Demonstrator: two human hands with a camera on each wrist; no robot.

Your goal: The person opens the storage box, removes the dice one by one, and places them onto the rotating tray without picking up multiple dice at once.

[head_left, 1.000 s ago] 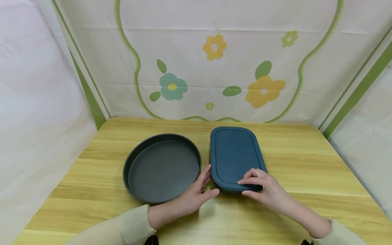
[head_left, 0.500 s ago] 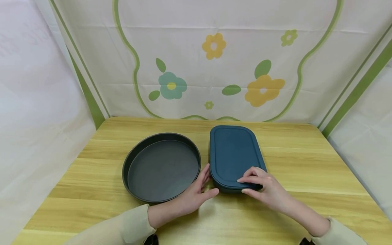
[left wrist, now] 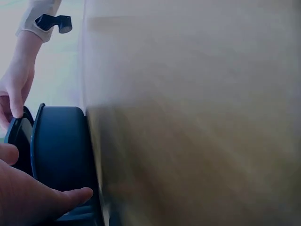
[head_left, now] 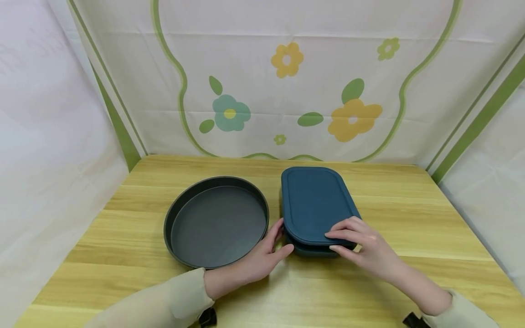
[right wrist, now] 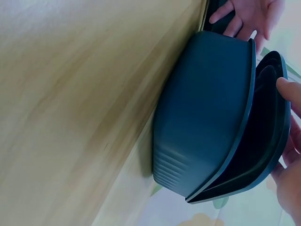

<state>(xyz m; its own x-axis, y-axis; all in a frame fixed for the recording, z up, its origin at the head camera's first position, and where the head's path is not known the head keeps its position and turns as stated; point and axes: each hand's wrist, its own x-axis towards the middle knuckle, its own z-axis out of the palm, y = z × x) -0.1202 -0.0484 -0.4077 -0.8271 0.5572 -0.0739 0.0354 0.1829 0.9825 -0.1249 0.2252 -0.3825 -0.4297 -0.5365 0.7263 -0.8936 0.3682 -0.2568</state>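
A dark blue rectangular lid (head_left: 316,205) lies tilted over a matching storage box (head_left: 315,252), its near edge raised. My right hand (head_left: 367,248) pinches that near edge toward the right corner, thumb below and fingers on top. In the right wrist view, a dark gap opens between the box wall (right wrist: 202,103) and the lid's rim (right wrist: 281,136), while the far ends still meet. My left hand (head_left: 260,259) is at the box's near left corner, its fingers extended along the side; whether they touch it cannot be told. The inside of the box is too dark to make out.
A round dark grey pan (head_left: 219,228) with a low wall stands left of the box, close to my left forearm. Both rest on a wood-grain table (head_left: 410,218). A white cloth with printed flowers (head_left: 355,120) hangs behind the table.
The lid's near edge has come up off the box along with my right hand, opening a gap at the front. The left hand has barely shifted, and the pan stays put.
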